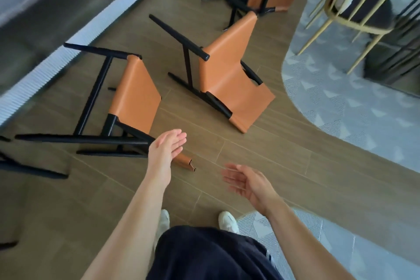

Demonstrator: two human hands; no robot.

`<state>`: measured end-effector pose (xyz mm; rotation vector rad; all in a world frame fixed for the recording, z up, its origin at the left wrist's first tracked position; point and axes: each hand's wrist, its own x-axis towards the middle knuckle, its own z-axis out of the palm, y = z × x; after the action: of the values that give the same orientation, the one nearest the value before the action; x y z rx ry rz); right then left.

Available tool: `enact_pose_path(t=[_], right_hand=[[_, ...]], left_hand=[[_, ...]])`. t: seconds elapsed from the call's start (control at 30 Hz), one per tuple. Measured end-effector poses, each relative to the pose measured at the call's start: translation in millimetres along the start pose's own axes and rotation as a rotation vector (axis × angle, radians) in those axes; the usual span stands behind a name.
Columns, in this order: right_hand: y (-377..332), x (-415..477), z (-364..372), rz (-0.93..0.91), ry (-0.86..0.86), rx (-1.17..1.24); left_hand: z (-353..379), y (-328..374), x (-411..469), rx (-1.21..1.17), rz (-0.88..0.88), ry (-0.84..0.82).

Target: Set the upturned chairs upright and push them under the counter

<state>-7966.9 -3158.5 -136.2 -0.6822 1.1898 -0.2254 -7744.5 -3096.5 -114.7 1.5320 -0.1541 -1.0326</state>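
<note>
Both hands hang loose and empty, the left hand (166, 150) right beside the nearest toppled chair (136, 95), which lies ahead-left of it with legs stretching leftward along the desk (56, 57), while the right hand (247, 184) hovers well apart.

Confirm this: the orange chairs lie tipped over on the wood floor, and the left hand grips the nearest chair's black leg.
Not right. In the head view the left hand grips nothing: its fingers are straight, by the nearest chair. The rest stands.
</note>
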Motion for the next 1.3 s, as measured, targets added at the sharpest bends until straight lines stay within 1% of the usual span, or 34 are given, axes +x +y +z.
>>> enact_pose_path(t=[0.1,0.27,0.53,0.63,0.83,0.9,1.0,1.1,1.17,1.3], right_hand=[[-13,1,-22,0.0,-0.014,-0.016],[-25,4,-33,-0.011,-0.039,-0.025],[-24,27,-29,-0.051,-0.152,0.107],[-14,53,-27,-0.027,-0.151,0.154],[31,141,-40,0.056,-0.094,0.191],[51,177,-46,0.065,-0.097,0.196],[81,231,-54,0.083,-0.106,0.194],[114,289,-58,0.103,-0.122,0.189],[135,325,-60,0.113,-0.138,0.174],[171,394,-62,0.132,-0.17,0.175]], left_hand=[[17,-8,-12,-0.043,0.017,0.02],[23,-17,-22,-0.037,0.013,0.059],[20,-34,-4,-0.011,0.005,0.079],[23,-51,9,0.036,0.003,0.074],[35,-101,66,0.189,0.069,0.05],[39,-122,91,0.145,0.084,0.051],[38,-159,123,0.005,0.083,0.04],[39,-207,153,-0.015,0.112,0.003],[42,-243,171,0.022,0.118,-0.016],[48,-307,211,0.255,0.151,-0.074]])
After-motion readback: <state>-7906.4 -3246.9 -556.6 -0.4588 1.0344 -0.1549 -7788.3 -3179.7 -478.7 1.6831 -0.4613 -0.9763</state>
